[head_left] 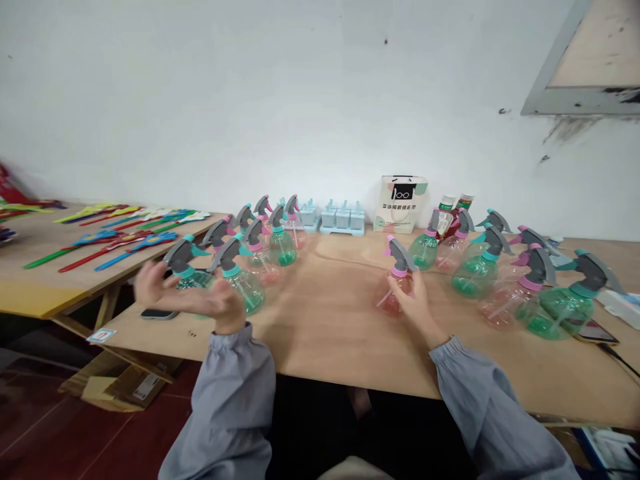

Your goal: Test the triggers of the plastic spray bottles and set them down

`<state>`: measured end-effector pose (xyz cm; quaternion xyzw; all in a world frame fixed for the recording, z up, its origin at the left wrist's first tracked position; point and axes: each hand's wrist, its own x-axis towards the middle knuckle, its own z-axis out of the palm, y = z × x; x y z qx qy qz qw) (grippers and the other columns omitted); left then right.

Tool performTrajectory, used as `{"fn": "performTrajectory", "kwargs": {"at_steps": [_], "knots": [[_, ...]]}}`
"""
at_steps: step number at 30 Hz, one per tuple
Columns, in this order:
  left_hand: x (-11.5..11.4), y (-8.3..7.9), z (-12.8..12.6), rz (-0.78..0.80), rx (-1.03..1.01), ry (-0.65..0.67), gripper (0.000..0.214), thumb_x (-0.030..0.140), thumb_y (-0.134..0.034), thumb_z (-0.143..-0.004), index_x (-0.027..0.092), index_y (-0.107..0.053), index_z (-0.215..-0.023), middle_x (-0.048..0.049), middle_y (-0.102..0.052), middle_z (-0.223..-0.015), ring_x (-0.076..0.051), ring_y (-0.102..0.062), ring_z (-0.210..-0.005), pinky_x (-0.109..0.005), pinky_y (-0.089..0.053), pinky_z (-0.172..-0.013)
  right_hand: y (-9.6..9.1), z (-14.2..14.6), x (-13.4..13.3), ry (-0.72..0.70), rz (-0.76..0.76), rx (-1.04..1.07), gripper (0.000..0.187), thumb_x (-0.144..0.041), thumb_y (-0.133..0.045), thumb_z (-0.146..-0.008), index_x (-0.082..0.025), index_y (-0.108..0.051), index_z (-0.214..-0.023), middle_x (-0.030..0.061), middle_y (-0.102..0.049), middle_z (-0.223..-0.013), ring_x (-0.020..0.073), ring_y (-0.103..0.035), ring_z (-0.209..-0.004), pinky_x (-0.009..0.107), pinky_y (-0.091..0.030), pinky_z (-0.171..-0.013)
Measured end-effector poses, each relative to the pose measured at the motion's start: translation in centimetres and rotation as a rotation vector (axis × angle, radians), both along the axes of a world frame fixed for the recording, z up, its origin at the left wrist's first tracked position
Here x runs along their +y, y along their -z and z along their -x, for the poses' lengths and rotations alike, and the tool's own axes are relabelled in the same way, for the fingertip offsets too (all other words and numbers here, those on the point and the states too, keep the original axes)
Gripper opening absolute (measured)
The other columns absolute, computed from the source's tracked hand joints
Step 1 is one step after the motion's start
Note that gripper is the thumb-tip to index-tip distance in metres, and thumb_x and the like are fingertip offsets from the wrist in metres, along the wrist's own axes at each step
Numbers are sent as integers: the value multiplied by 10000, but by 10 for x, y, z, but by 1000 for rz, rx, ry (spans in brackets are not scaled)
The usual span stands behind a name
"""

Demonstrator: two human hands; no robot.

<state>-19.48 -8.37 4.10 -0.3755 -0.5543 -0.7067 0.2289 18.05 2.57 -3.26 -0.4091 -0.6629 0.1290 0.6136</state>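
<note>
Midway, it seems: your right hand [414, 301] has its fingers clenched on a pink spray bottle [394, 288] at mid-desk [340, 327], between a left cluster [273, 243] and a right cluster [500, 270]. Your left hand [197, 297], blurred with fingers released, hovers by a green bottle [186, 265].

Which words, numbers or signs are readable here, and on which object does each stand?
"100", drawn like glasses, on the paper bag.
Chinese line under it: too blurred to read.
Labels on the two capped bottles beside the bag: too small.
Sticker on the table edge: too small.
Pink spray bottle in the right hand: no text seen.
</note>
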Motion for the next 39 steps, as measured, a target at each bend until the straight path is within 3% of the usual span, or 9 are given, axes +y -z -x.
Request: {"fn": "performTrajectory", "kwargs": {"at_steps": [2, 5, 8, 11, 16, 21, 25, 32, 39], "knots": [[8, -2, -37, -130, 198, 139, 796, 808, -521, -821, 186, -420, -1307, -146, -514, -1328, -331, -498, -1296, -518, -406, -1103, 2, 5, -2, -55, 12, 1, 418, -520, -688, -866, -231, -616, -1160, 97, -679, -1092, 277, -663, -1039, 480, -527, -975], [22, -1, -109, 275, 447, 643, 833, 693, -654, -821, 191, -400, -1436, -182, -529, -1425, -343, -523, -1338, -516, -409, -1119, 1, 13, -9, -130, 22, -18, 422, -524, -696, -862, -229, -632, -1157, 101, -690, -1090, 285, -672, -1040, 481, -538, -966], [31, 3, -170, 569, 414, 871, 1096, 670, -790, -696, 152, -304, -1531, -271, -463, -1509, -455, -441, -1417, -618, -345, -1145, -4, 22, -21, -222, -8, -55, 376, -513, -665, -891, -244, -650, -1154, 96, -705, -1109, 278, -675, -1051, 460, -546, -964], [38, 7, -199, 612, 229, 986, 1028, 549, -824, -719, 153, -332, -1529, -270, -503, -1482, -459, -463, -1396, -610, -353, -1143, -14, 27, -33, -308, -38, -101, 316, -481, -597, -942, -250, -679, -1142, 91, -731, -1096, 264, -683, -1049, 429, -555, -948], [55, 9, -196, 500, -22, 1160, 710, 387, -770, -807, 193, -477, -1424, -185, -617, -1352, -337, -605, -1254, -495, -474, -1071, -34, 7, -24, -381, -45, -87, 314, -508, -572, -947, -252, -747, -997, 66, -766, -1002, 251, -709, -959, 412, -562, -916], [65, 9, -172, 491, -69, 1271, 617, 349, -743, -825, 238, -522, -1390, -139, -610, -1365, -267, -593, -1290, -427, -512, -1049, -50, -47, 53, 250, -121, 304, 379, -541, -545, -914, -214, -643, -1080, 96, -687, -1102, 255, -644, -1071, 471, -499, -1020], [71, 9, -156, 493, -6, 1358, 643, 334, -721, -854, 281, -494, -1453, -106, -610, -1398, -246, -567, -1341, -412, -451, -1128, -54, -75, 118, 515, 10, 212, 604, -484, -706, -731, -167, -526, -1214, 171, -590, -1266, 302, -553, -1211, 521, -421, -1093], [85, 11, -146, 502, -14, 1436, 661, 375, -752, -839, 245, -529, -1448, -136, -614, -1417, -280, -574, -1342, -461, -424, -1157, -55, -76, 151, 373, 157, 46, 526, -379, -716, -672, -178, -537, -1125, 174, -646, -1165, 325, -569, -1156, 509, -444, -1049], [77, -2, -133, 535, -168, 1534, 599, 353, -778, -794, 248, -620, -1362, -102, -700, -1319, -286, -604, -1326, -468, -412, -1159, -23, -56, 87, 70, 86, -22, 355, -501, -662, -745, -225, -609, -962, 65, -690, -968, 238, -623, -938, 445, -522, -932]]}}
